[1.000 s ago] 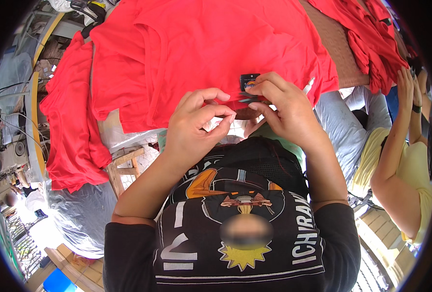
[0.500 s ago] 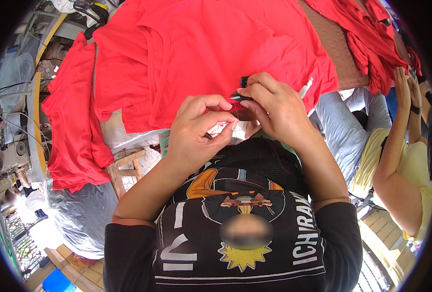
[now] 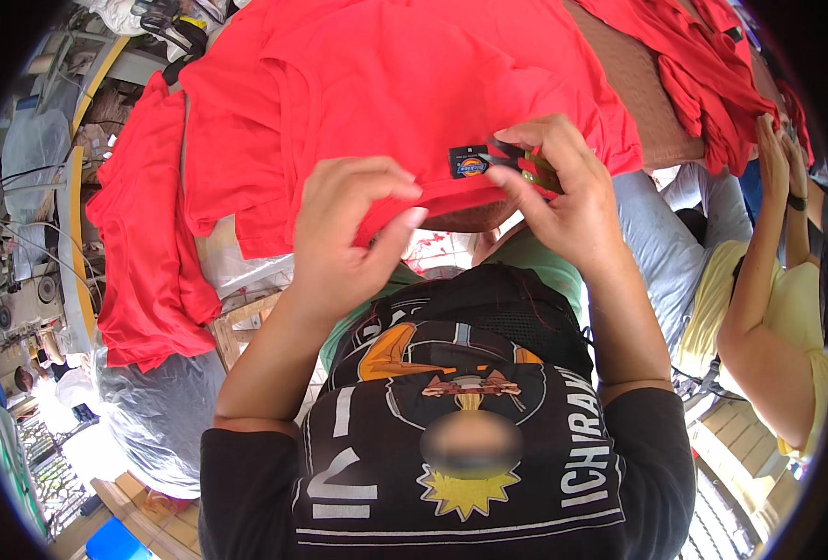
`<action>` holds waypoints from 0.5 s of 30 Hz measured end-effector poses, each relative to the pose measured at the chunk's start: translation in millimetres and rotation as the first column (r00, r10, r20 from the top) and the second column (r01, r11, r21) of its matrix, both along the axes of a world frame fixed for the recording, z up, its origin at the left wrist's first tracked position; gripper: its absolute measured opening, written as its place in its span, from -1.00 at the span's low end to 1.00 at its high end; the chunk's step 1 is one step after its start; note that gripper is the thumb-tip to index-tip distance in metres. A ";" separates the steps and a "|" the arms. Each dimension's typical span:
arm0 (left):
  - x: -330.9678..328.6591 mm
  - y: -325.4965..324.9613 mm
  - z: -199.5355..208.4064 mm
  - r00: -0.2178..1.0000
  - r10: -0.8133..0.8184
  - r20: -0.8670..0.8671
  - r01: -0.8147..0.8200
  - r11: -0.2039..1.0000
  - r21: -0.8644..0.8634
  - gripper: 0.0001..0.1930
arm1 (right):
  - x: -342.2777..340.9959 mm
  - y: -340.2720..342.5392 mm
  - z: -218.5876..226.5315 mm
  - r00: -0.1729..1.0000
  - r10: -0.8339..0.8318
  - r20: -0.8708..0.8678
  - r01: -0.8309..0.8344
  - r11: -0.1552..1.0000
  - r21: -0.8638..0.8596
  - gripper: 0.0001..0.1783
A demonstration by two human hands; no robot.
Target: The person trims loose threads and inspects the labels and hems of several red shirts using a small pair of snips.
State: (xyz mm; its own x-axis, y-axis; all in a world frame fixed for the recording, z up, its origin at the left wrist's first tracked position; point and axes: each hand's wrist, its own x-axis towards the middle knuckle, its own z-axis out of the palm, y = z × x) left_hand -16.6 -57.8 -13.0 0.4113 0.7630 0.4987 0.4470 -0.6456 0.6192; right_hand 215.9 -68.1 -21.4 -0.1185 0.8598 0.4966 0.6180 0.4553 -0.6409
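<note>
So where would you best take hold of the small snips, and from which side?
Probably by the yellow-green handle, coming from the right: the dark blades point left toward the black label, so that end is better avoided. The right grip has the handle partly covered.

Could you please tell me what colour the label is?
The label, near the right hand, is mostly black; it shows in the head view.
</note>
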 end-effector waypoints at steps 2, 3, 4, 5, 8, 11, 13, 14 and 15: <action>13.2 5.7 -13.6 0.981 0.057 -0.186 -0.039 0.995 0.095 -0.80 | -2.2 -2.5 -0.4 0.999 0.041 0.031 -0.041 0.999 -0.017 -0.60; 16.7 7.0 -21.8 0.950 0.108 -0.291 -0.077 0.990 0.115 -0.76 | -4.2 -3.6 -0.1 0.997 0.063 0.047 -0.061 0.998 -0.025 -0.57; 13.7 13.1 -27.4 0.951 0.093 -0.295 -0.062 0.992 0.113 -0.74 | -7.9 -3.9 -0.7 0.994 0.049 0.093 -0.043 0.997 -0.069 -0.54; 11.3 22.6 -28.9 0.953 0.073 -0.295 -0.041 0.993 0.112 -0.72 | -11.2 -4.3 -2.7 0.989 0.031 0.144 -0.015 0.994 -0.112 -0.51; 8.6 33.8 -11.3 0.991 0.097 -0.092 -0.103 0.992 -0.070 -0.77 | -0.8 6.3 -10.8 0.949 -0.050 0.312 0.092 0.988 -0.121 -0.54; 2.0 53.4 3.6 0.967 0.185 0.176 -0.133 0.953 -0.272 -0.82 | 32.3 25.6 3.0 0.961 -0.036 0.273 0.071 0.990 -0.120 -0.66; -4.3 59.2 6.0 0.977 0.185 0.103 -0.143 0.936 -0.320 -0.80 | 48.3 39.3 17.7 0.997 0.079 -0.024 -0.082 0.963 -0.258 -0.72; -5.5 61.9 5.9 0.982 0.178 0.067 -0.144 0.927 -0.347 -0.79 | 55.2 44.9 24.4 0.977 0.114 -0.177 -0.166 0.936 -0.311 -0.75; -5.3 63.0 3.7 0.978 0.186 0.090 -0.135 0.905 -0.405 -0.75 | 61.1 49.9 31.6 0.969 0.120 -0.216 -0.203 0.887 -0.415 -0.86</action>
State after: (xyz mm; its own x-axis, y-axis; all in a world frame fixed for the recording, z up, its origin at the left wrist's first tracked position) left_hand -21.9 5.2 -9.4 0.2213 0.9580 0.1823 0.4271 -0.2632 0.8650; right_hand 277.0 -18.1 10.2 -0.2186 0.9698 0.1079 0.4156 0.1926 -0.8889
